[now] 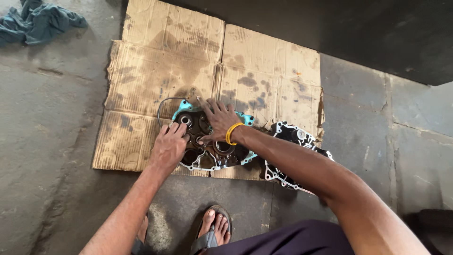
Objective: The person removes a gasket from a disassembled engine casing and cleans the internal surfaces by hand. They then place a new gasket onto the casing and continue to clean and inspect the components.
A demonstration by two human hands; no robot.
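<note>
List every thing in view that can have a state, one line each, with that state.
Left hand: palm down, fingers resting on the open engine case half.
Right hand: fingers spread, pressing on the same case half.
Engine case half: lying flat, inner side up, teal gasket on its rim.
Second case half: lying flat beside it, untouched.
Cardboard sheet: unfolded flat, oil-stained.
Blue cloth: crumpled on the floor.

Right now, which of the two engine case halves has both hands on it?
The left case half with the teal gasket rim; left hand and right hand rest on it. The other case half lies untouched.
</note>
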